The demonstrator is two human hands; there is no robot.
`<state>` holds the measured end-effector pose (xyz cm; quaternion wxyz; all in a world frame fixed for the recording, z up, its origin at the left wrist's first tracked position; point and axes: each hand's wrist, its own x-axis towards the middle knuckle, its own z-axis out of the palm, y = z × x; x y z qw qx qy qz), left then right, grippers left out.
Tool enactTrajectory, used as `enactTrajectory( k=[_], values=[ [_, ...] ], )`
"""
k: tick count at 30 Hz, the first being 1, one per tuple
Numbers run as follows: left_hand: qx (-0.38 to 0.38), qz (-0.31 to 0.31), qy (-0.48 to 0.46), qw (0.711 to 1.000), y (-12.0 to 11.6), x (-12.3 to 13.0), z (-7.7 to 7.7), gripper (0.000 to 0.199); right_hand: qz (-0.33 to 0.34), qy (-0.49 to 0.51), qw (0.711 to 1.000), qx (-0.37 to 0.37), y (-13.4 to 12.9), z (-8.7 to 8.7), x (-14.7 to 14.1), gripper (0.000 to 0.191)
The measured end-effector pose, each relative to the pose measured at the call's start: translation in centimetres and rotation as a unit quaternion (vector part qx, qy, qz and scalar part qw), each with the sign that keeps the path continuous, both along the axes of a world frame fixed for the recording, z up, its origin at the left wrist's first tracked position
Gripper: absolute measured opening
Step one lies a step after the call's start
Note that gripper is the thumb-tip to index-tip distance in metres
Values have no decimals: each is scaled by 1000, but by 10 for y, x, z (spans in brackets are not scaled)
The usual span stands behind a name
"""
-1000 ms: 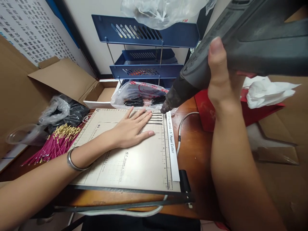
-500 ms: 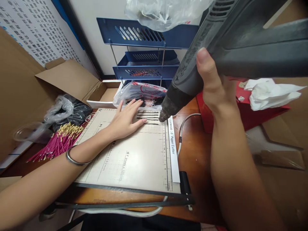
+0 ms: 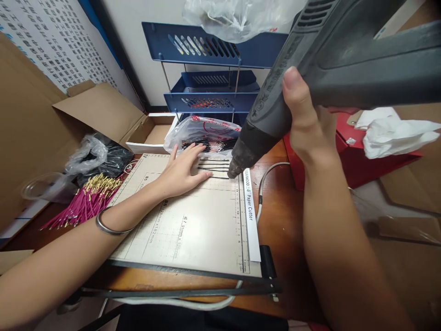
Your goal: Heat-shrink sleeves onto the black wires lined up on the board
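My left hand (image 3: 182, 172) lies flat with fingers spread on the paper cutter board (image 3: 203, 220), over the left ends of several thin black wires (image 3: 214, 168) laid side by side. The wires run rightward from under the fingers and thumb. My right hand (image 3: 310, 119) is wrapped round the dark grey heat gun (image 3: 272, 110), thumb along its barrel. The gun's nozzle points down and left, close to the right ends of the wires; I cannot tell whether it touches them. The gun hides most of my right fingers.
Behind the board sit a plastic bag (image 3: 206, 126) of black wires and a blue tiered rack (image 3: 206, 102). Magenta wires (image 3: 81, 207) with gold ends and an open cardboard box (image 3: 103, 112) stand left. At right are a red box (image 3: 347, 151), tissue (image 3: 396, 133) and a grey cable (image 3: 263, 184).
The heat gun's nozzle has shifted slightly toward me, along the row of wire ends. My left hand stays in place on the board. The whole view has drifted a little.
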<state>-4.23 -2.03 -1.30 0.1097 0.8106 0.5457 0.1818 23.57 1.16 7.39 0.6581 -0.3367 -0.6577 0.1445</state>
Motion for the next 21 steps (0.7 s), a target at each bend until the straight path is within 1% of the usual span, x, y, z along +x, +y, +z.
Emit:
enactTrajectory(
  k=[3, 5, 9, 14, 16, 18, 21],
  values=[
    [12, 23, -15, 1000, 4, 0, 0, 75, -6, -11, 999, 37, 4, -3, 3, 38],
    [19, 35, -15, 999, 8, 0, -1, 73, -6, -14, 999, 48, 7, -5, 5, 42],
    [6, 35, -7, 999, 11, -2, -2, 79, -12, 18, 999, 49, 13, -7, 10, 49],
    [-3, 36, -11, 999, 9, -1, -1, 75, -24, 48, 998, 43, 18, -9, 11, 56],
    [-4, 30, -15, 999, 10, -1, -1, 75, -30, 43, 998, 45, 19, -10, 12, 57],
    [-4, 32, -25, 999, 12, -2, -2, 71, -27, 29, 998, 48, 20, -10, 12, 56],
    [-1, 57, -39, 998, 16, -2, -4, 64, -29, 34, 998, 35, 21, -12, 13, 56]
  ],
)
